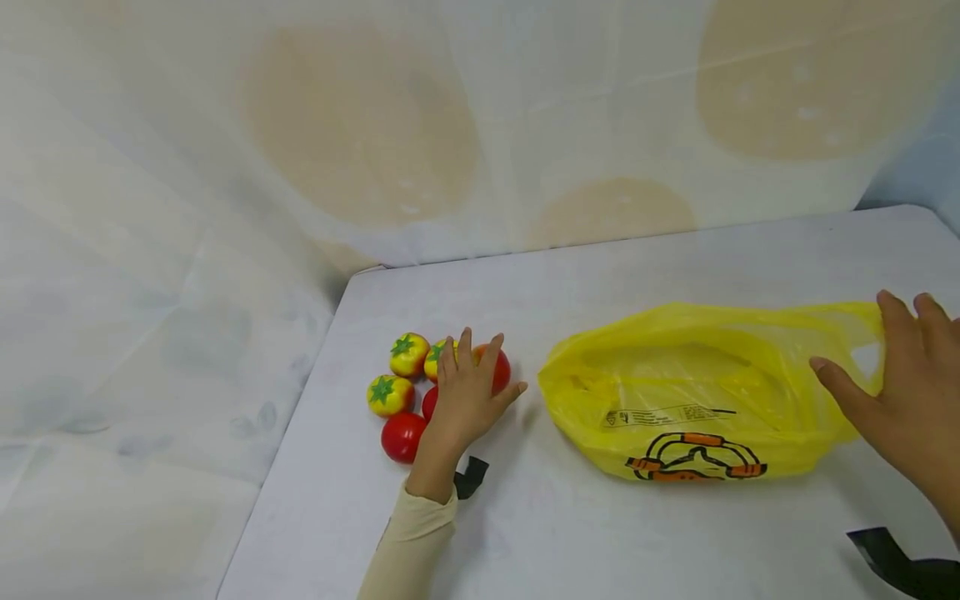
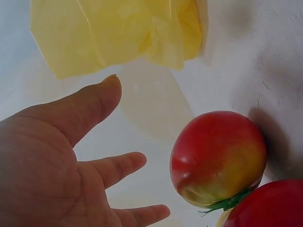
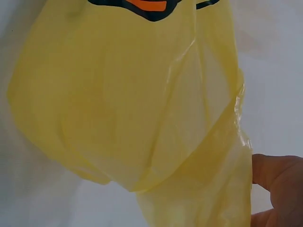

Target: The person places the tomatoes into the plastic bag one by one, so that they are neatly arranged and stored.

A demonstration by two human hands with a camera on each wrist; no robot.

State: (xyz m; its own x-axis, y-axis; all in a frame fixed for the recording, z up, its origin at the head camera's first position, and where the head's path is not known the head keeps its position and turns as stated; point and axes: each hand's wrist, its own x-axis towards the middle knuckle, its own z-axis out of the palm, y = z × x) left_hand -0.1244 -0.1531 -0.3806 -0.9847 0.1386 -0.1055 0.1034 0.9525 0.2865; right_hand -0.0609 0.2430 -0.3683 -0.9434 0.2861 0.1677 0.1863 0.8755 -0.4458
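Observation:
My left hand (image 1: 468,398) reaches over a cluster of glossy tomatoes, fingers spread, covering part of them. One red tomato (image 1: 501,368) shows beside its fingers; in the left wrist view a red-and-yellow tomato (image 2: 218,158) sits just beyond the fingertips. Others lie to the left, among them yellow-red ones with green star-shaped tops (image 1: 408,354) and a plain red one (image 1: 402,437). A yellow plastic bag (image 1: 690,392) lies with its mouth spread toward me. At the bag's right end is my right hand (image 1: 911,392), fingers extended and thumb overlapping the bag; its fingertips meet the bag's edge in the right wrist view.
The white table (image 1: 585,533) has its left edge close beyond the tomatoes. A pale patterned cloth (image 1: 525,125) hangs behind and to the left. Black straps (image 1: 471,477) stick out at both wrists.

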